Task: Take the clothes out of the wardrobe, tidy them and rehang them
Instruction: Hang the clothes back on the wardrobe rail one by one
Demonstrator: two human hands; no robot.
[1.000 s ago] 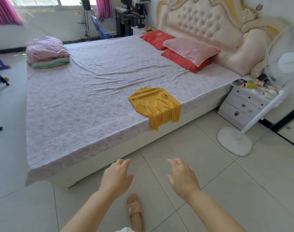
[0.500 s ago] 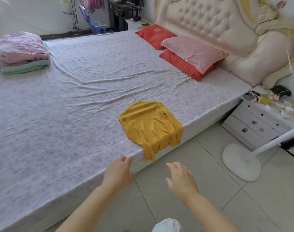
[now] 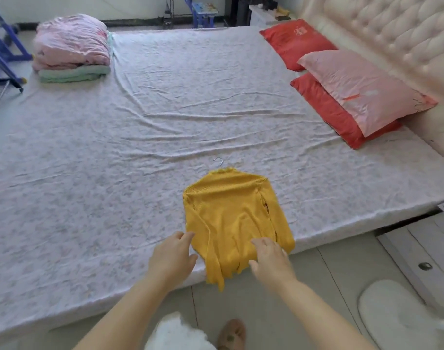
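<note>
The yellow sweater point(image 3: 236, 215) on its hanger point(image 3: 218, 161) overhangs the bed point(image 3: 114, 173) edge. The left hand point(image 3: 173, 256) and right hand point(image 3: 271, 258), both relaxed and empty, flank the sweater's hem.

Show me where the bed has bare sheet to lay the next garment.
The widest bare sheet is the middle of the bed, between the folded bedding pile, the pillows and the yellow top. The near-left stretch beside the left hand is bare too. Crowded: the near edge around the top, where the right hand also reaches, and the pillow corner.
</note>
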